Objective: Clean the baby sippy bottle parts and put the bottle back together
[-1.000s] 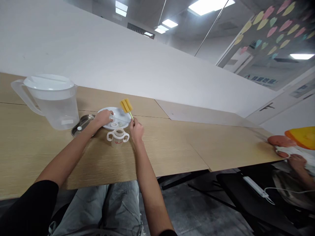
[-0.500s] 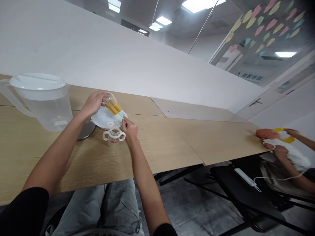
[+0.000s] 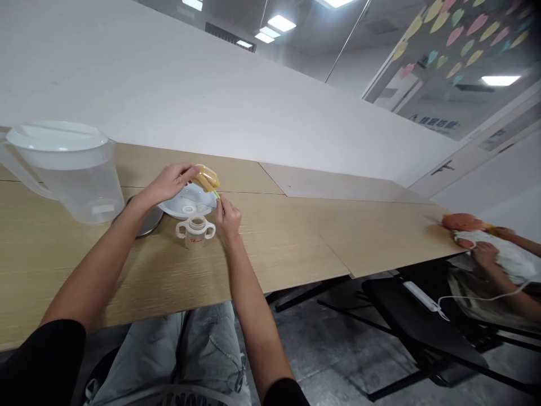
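A yellow sponge bottle brush (image 3: 205, 177) is held above a white plate (image 3: 174, 210), its head angled up and to the left and apparently sheathed by a clear plastic piece (image 3: 198, 176). That piece is gripped by the curled fingers of the left hand (image 3: 168, 183). The brush's green stem (image 3: 217, 194) is pinched by the right hand (image 3: 228, 219), so the long axis runs from the right fingers up toward the left fingertips. A two-handled baby bottle (image 3: 195, 232) is stood just below the plate on the wooden table (image 3: 274, 254). A lidded plastic pitcher (image 3: 80, 192) and a steel dish (image 3: 150, 225) are placed further left.
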A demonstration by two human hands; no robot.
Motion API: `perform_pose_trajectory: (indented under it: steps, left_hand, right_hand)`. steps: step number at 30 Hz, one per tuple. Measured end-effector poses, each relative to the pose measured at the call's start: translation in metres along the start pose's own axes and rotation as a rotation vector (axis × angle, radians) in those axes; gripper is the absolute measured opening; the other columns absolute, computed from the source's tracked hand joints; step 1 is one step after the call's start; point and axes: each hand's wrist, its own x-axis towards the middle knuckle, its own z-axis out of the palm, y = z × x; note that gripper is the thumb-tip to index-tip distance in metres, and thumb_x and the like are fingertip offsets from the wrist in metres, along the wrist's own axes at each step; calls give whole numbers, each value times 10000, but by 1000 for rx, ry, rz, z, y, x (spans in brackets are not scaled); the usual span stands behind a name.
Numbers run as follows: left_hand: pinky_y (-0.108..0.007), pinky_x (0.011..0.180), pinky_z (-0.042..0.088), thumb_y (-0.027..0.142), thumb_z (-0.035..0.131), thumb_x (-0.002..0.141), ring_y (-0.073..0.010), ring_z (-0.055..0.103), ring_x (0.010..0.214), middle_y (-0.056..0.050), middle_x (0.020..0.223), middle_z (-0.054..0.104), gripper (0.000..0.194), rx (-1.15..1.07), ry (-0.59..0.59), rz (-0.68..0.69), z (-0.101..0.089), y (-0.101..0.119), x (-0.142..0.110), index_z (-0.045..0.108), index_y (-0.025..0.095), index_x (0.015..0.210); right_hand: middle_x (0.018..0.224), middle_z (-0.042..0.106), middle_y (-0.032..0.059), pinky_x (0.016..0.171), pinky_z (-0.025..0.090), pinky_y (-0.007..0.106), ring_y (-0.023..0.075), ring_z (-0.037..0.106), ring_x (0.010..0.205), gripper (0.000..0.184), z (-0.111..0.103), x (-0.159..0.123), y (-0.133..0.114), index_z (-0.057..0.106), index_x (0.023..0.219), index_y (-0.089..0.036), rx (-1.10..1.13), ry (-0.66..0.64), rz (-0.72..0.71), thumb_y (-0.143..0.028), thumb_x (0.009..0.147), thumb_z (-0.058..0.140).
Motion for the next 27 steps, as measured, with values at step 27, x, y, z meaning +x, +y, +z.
perform_pose_trajectory:
  steps: [27]
  left_hand:
    - [-370,890,473,605,417,926,-283,638,975,-110,952,684,567,416,159,-267,-37,25,-17,698,164,1148]
  right_hand:
    - [743,674,106,678,478,273,158,587,671,519,6,-4,11,691,1212,-159,-3,18,29,-415,1050,270]
